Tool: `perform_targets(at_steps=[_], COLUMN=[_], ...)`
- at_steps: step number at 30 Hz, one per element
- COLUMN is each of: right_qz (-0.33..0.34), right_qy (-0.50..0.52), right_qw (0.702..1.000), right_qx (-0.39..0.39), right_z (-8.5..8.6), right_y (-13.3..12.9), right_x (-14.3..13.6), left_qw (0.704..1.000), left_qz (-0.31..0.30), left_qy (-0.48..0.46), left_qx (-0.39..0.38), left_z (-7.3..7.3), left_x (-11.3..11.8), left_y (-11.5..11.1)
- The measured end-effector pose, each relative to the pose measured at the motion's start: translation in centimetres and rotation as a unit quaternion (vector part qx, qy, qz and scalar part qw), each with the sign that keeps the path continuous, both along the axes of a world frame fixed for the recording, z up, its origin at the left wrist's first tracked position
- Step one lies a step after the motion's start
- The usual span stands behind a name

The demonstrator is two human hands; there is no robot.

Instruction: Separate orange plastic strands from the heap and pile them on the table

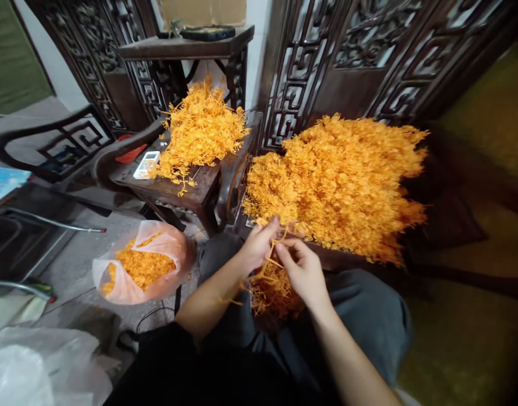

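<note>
Between my two hands is a thin orange branching sprig (265, 275), perhaps plastic. My left hand (259, 246) is closed on its upper part, with the thumb raised. My right hand (303, 272) pinches the same sprig from the other side, thumb against the fingers. More orange sprigs (275, 299) lie below my hands, between my knees. Just beyond my hands rises a large heap of similar orange sprigs (335, 186). The fingertips are partly blurred, so the exact grip is hard to make out.
A smaller orange pile (203, 127) covers much of a dark wooden chair (174, 194), beside a white box-shaped object (146, 165). An open pinkish plastic bag (180, 248) of orange pieces stands on the floor at left. A wooden side table (144, 52) holds a dark phone-like object (208, 34).
</note>
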State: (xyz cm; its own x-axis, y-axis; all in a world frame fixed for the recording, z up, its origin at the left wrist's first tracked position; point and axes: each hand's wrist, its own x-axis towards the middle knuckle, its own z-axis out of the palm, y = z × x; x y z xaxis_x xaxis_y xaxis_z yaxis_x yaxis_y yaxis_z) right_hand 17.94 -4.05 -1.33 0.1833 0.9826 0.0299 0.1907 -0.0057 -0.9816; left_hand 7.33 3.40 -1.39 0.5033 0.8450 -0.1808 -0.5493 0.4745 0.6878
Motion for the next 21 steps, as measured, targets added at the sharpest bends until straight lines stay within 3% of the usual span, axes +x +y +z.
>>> perform_targets(at_steps=[3, 7, 10, 12, 17, 19, 21], right_qz=[-0.009, -0.137, -0.067, -0.016, 0.04, -0.014, -0.117], right_qy=[-0.082, -0.001, 0.063, 0.05, -0.166, -0.176, -0.085], right_qw=[0.996, 0.986, 0.991, 0.996, 0.981, 0.978, 0.981], right_qx=[0.015, 0.091, 0.094, 0.076, 0.09, 0.115, 0.131], right_z=[0.1, 1.4, 3.8, 5.4, 7.5, 7.5, 7.5], right_y=[0.1, 1.7, 4.0, 5.7, 10.6, 13.1, 15.7], right_x=[1.1, 3.7, 5.1, 5.4, 5.8, 6.5, 7.7], left_qw=[0.999, 0.999, 0.999, 0.998, 0.995, 0.995, 0.995], left_qz=[0.034, -0.002, -0.031, -0.027, -0.006, 0.004, 0.007], left_qy=[-0.014, -0.032, 0.001, 0.032, 0.078, 0.079, 0.08], left_qx=[-0.013, 0.026, 0.043, 0.04, 0.058, 0.065, 0.058], left_z=[0.7, 1.0, 0.8, 0.5, 0.5, 0.8, 0.9], left_x=[-0.2, -0.5, -0.1, 0.3, 0.9, 0.8, 0.6], left_y=[0.5, 0.5, 0.0, -0.4, -0.3, -0.1, 0.2])
